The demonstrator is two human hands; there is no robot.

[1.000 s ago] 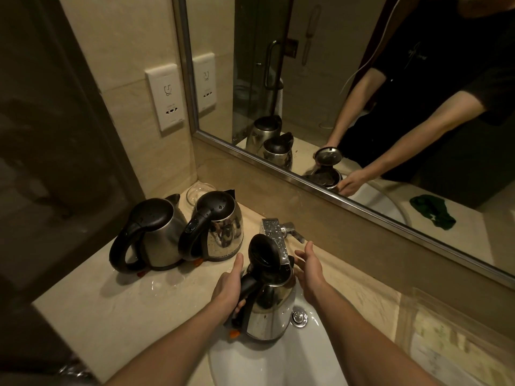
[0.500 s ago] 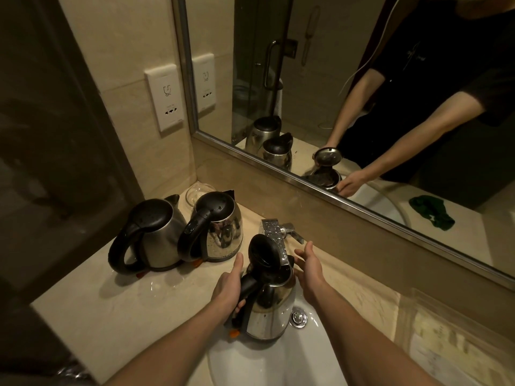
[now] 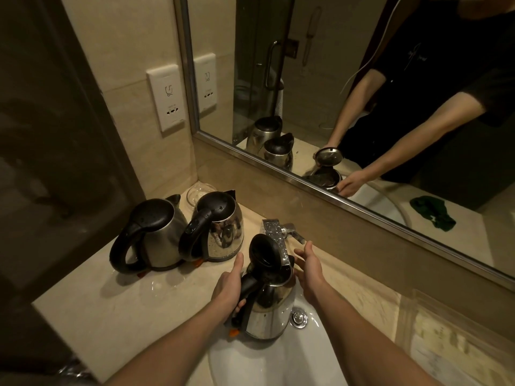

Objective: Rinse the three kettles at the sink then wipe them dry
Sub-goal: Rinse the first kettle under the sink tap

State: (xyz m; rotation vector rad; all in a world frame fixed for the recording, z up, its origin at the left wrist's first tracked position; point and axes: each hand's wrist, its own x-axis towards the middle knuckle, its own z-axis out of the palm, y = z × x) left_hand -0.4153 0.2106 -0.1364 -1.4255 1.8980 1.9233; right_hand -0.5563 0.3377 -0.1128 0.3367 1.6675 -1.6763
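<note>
Over the sink (image 3: 278,360), the left hand (image 3: 227,288) grips the lid-up kettle (image 3: 269,313) by its handle; the right hand (image 3: 309,270) holds straight, spread fingers beside its rim.

silver kettles (image 3: 267,310) with black lids, white sink (image 3: 278,363).

- I hold the open kettle (image 3: 267,310) upright just below the faucet (image 3: 276,232), over the sink (image 3: 278,363), its lid (image 3: 263,252) raised in front of the spout.
- My left hand (image 3: 227,288) grips the black handle, left of the faucet.
- My right hand (image 3: 309,270), fingers straight, sits just right of the faucet beside the kettle's rim; I cannot tell if it touches.
- Left of the faucet, the near kettle (image 3: 220,229) and far kettle (image 3: 158,238) stand closed, side by side on the counter (image 3: 111,316).
- A glass dish (image 3: 199,192) lies behind them.
</note>
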